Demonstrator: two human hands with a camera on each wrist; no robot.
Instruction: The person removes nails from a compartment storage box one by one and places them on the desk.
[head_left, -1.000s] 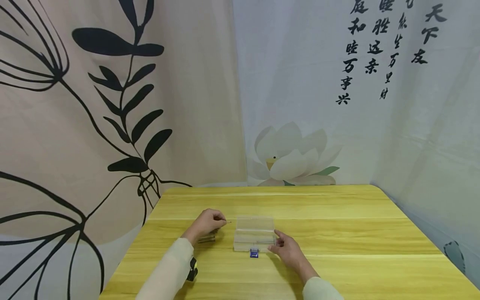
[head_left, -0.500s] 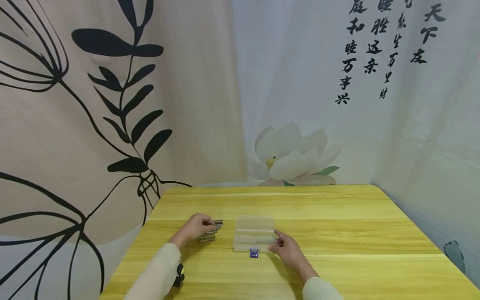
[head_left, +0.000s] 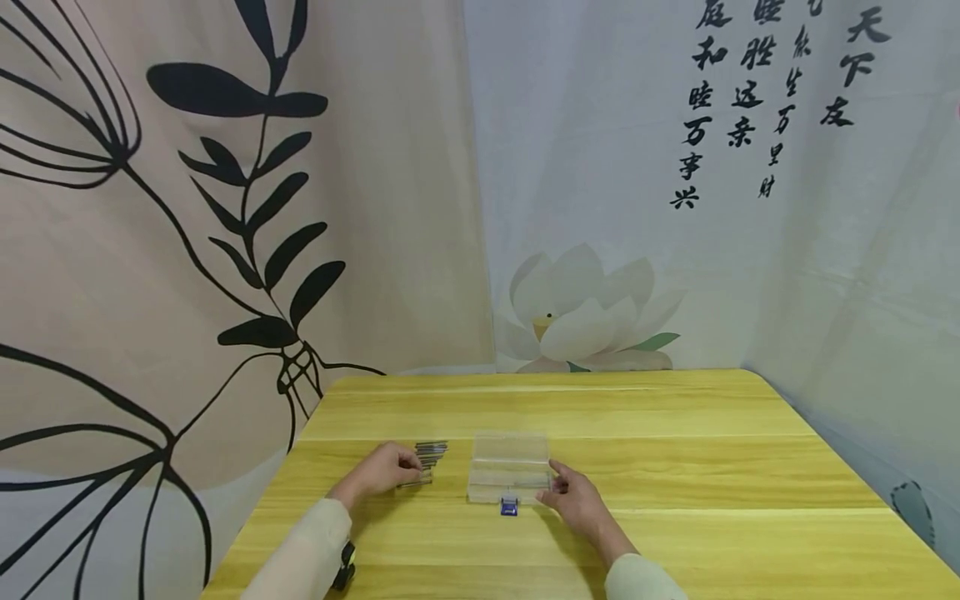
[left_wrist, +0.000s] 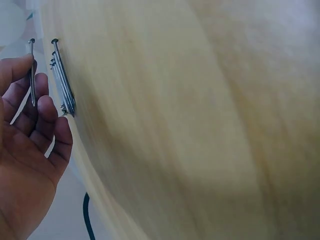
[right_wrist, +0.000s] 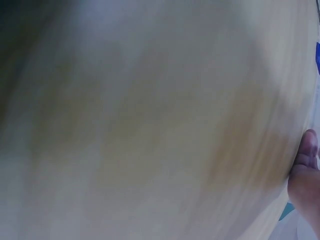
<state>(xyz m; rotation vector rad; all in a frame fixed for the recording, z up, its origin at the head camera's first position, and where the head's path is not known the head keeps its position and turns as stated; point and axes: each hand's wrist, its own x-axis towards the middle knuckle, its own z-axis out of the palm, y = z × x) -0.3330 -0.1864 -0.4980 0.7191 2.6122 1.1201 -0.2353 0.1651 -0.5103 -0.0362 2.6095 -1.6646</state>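
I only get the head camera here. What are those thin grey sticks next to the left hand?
Observer: The left wrist camera shows they are nails with round flat heads, bunched side by side on the table.
Operator: Is the hand holding any of them?
Observer: Yes. The left hand holds a single nail at its fingertips, apart from the bunch.
Operator: Does the right wrist camera add anything?
Observer: Hardly. It is a blur of table, with only a fingertip of the right hand at the picture's edge.
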